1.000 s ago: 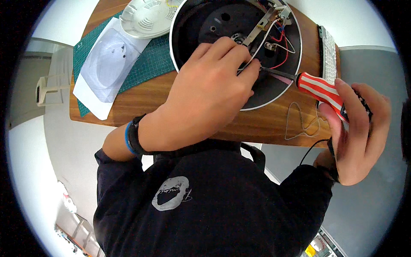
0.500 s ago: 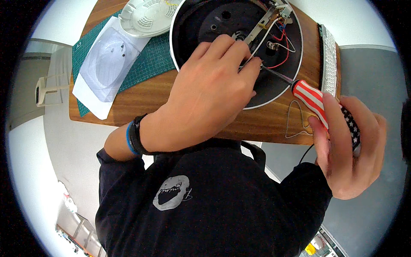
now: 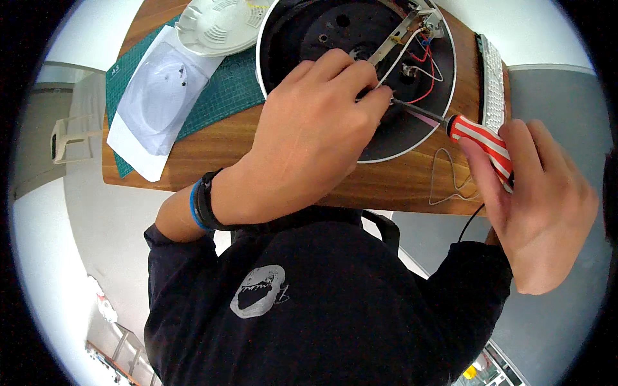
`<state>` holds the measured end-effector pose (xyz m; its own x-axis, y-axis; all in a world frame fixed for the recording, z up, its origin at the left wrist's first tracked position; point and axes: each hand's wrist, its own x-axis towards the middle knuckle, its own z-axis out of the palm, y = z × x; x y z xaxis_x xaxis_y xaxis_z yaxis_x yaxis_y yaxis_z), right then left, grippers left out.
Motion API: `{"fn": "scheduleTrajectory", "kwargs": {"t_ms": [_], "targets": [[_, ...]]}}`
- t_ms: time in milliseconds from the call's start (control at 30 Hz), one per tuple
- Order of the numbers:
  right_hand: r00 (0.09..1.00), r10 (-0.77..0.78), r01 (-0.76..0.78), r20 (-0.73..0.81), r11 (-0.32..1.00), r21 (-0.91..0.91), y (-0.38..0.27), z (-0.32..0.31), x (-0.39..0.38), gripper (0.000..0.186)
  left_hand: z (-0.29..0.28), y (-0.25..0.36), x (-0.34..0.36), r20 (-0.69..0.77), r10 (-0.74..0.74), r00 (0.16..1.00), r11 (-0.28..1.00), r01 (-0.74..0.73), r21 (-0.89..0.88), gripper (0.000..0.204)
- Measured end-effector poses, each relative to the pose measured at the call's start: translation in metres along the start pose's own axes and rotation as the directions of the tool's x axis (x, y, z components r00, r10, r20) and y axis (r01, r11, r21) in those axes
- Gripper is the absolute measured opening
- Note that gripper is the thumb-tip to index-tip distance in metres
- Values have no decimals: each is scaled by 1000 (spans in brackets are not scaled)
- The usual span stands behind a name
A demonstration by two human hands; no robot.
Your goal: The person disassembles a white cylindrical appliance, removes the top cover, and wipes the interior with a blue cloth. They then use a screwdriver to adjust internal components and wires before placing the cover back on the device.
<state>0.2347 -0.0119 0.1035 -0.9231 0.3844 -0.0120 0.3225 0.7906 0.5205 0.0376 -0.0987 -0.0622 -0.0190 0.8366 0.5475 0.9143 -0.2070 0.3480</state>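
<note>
A round, white-rimmed housing with a black inside (image 3: 309,19) lies on the table. Over its near part is my left hand (image 3: 315,128), fingers bent and pinched together near the screwdriver's tip; whatever they hold is hidden behind the knuckles. My right hand (image 3: 544,206) grips the red-and-white striped handle of a screwdriver (image 3: 479,141), off the table's right front side. Its thin shaft runs leftward over the rim to my left fingertips. In the housing, a metal bar (image 3: 394,44) slants up to a small assembly with red wires (image 3: 430,83) and white wires.
A pale vented cover (image 3: 222,29) sits at the back left. Below it, white paper with a clear plastic bag (image 3: 154,96) and small dark parts rests on a green cutting mat (image 3: 225,90). A white keyboard (image 3: 494,83) stands right; thin looped wire (image 3: 444,186) lies on the wooden table (image 3: 360,193).
My right hand has shifted slightly right and turned over the handle. The screwdriver now lies flatter, with its handle turned. My left hand stays nearly in place.
</note>
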Motion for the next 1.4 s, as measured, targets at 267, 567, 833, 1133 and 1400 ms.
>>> {"fn": "scheduleTrajectory", "kwargs": {"t_ms": [267,567,833,1133,1400], "targets": [[996,-78,74,-50,994,-80,-7,2,-5,47,1,0,5,-42,-30,999,999,32,31,27],[973,-207,189,-98,967,-172,0,11,-10,55,1,2,5,-55,-37,998,998,40,57,29],[926,-347,296,-148,913,-282,8,15,-7,56,2,2,6,-48,-34,998,997,37,67,31],[901,-386,310,-200,893,-326,13,17,-9,52,4,1,6,-54,-26,998,998,29,62,30],[958,-199,168,-207,973,-156,6,18,-16,46,2,2,3,-96,-55,994,997,60,41,18]]}}
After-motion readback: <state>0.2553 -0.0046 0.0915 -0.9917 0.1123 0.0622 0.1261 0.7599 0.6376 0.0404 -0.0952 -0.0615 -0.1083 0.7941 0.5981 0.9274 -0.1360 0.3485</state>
